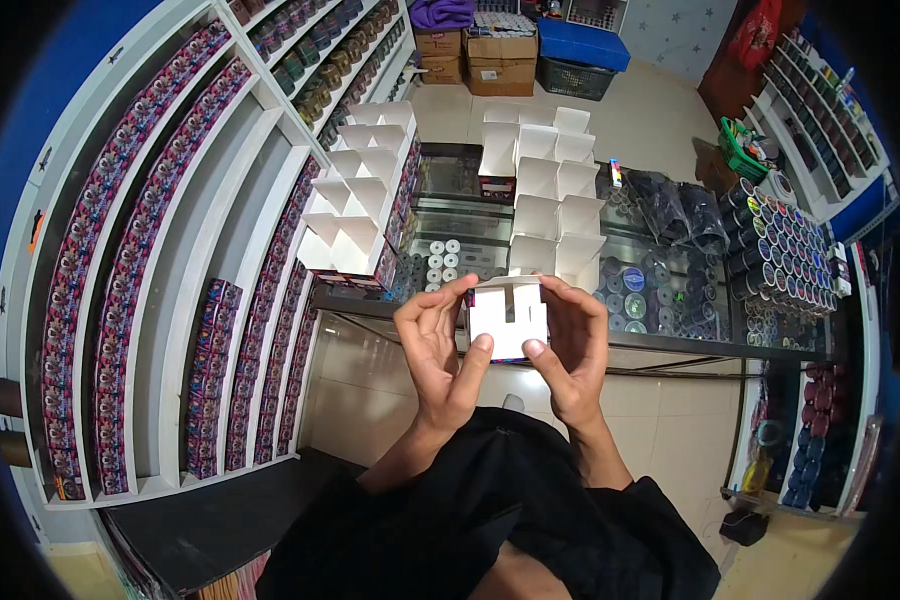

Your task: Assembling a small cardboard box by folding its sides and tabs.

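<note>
A small cardboard box (pixel 507 325) is held up between both hands in front of my body. Its white inner flaps face up, and a strip of printed colour shows at its edges. My left hand (pixel 445 345) grips its left side, with the thumb on the near flap. On the other side, my right hand (pixel 572 345) holds it the same way, thumb on the near right corner. Just beyond, on the glass counter, stand open white-lined boxes (pixel 555 215) in a block. A second group of open boxes (pixel 355 200) stands at the left.
The glass counter (pixel 660 352) holds discs and spools inside. Stacked round containers (pixel 785 240) and black plastic bags (pixel 675 205) rest on its right part. White shelves (pixel 200 240) with rows of printed boxes line the left. Cardboard cartons (pixel 500 62) and a dark crate (pixel 575 78) stand at the back.
</note>
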`<state>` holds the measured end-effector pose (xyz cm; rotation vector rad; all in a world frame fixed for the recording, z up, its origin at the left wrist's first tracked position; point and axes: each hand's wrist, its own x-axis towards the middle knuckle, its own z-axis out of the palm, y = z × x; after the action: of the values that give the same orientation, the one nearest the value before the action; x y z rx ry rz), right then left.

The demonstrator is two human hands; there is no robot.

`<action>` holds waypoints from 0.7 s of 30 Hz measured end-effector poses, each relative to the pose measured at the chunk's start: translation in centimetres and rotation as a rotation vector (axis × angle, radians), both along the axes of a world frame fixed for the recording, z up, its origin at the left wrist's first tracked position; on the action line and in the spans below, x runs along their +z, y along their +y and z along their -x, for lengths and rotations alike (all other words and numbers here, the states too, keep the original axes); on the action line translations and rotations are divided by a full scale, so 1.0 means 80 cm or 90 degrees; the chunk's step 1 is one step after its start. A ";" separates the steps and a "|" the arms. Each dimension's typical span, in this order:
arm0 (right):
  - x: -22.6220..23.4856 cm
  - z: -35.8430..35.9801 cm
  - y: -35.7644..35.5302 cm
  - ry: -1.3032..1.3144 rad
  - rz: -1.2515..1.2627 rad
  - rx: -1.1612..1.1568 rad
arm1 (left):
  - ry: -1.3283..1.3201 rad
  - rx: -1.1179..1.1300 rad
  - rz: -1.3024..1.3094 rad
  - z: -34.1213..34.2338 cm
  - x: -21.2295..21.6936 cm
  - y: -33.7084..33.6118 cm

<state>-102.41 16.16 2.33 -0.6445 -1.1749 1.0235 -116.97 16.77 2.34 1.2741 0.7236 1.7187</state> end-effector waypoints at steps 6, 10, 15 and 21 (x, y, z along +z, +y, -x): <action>-0.002 -0.004 -0.002 0.004 0.019 -0.006 | 0.088 -0.004 -0.002 0.002 0.006 0.003; -0.003 -0.002 -0.001 -0.044 -0.016 -0.008 | 0.113 0.011 0.013 0.002 0.000 0.003; -0.001 -0.007 0.004 -0.110 -0.053 0.000 | 0.089 0.013 0.018 0.001 0.003 0.000; -0.002 -0.010 0.008 -0.117 -0.056 0.025 | 0.109 0.026 -0.025 0.002 -0.003 0.006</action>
<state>-101.64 16.79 2.21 -0.6593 -1.3902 0.9546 -117.13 17.24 2.07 1.4553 0.8222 1.6780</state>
